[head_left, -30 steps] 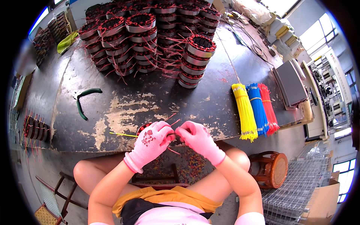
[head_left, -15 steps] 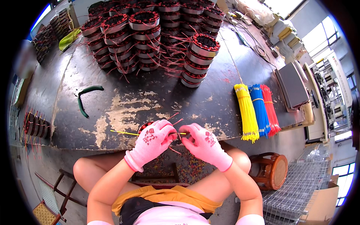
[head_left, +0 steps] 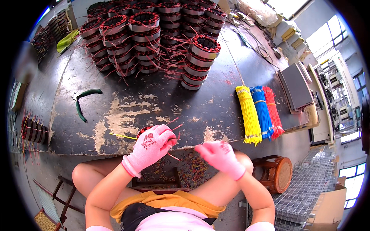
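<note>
My left hand (head_left: 151, 142), in a pink glove, is closed at the table's near edge. A thin yellow wire (head_left: 122, 135) runs out from under it to the left. Beneath that hand a stator with red windings (head_left: 142, 131) shows only in part, and several reddish leads (head_left: 174, 121) poke out past the fingers. What the fingertips pinch is hidden from above. My right hand (head_left: 219, 156), gloved alike, is apart from the left one, over my right thigh. Motion blurs its fingers, and nothing can be made out in them.
Stacked stators (head_left: 143, 42) fill the back of the dark worn table (head_left: 154, 104). Green-handled pliers (head_left: 81, 104) lie at left. Yellow (head_left: 248, 115), blue (head_left: 263, 111) and red (head_left: 273, 111) wire bundles lie at right. A wooden stool (head_left: 280, 175) stands beside my right knee.
My right hand has come away from the left hand, moving right and down. My left hand stays over the stator with the yellow wire. The whole view has shifted slightly.
</note>
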The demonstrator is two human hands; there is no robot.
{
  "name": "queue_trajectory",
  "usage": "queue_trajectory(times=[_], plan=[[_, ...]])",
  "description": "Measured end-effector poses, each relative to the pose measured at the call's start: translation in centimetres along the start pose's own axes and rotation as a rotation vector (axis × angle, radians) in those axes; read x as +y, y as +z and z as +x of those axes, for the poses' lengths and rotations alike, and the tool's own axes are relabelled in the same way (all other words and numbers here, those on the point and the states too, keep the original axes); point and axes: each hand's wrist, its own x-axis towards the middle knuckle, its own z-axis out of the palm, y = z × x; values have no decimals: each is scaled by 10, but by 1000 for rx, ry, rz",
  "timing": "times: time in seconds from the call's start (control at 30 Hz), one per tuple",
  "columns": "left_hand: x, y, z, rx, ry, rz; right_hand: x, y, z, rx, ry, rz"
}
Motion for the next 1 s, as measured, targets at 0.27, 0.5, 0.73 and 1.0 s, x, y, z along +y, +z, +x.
queue_trajectory(times=[0.27, 0.5, 0.73, 1.0], plan=[[0, -1, 3, -19, 24, 35, -30, 36, 40, 466, -374, -250], [-1, -2, 2, -12, 26, 11, -27, 20, 32, -367, 270, 1017], [0, -1, 3, -21, 29, 16, -32, 19, 39, 378, -506, -294], [0, -3, 2, -47, 13, 6, -34, 21, 40, -171, 298, 834]])
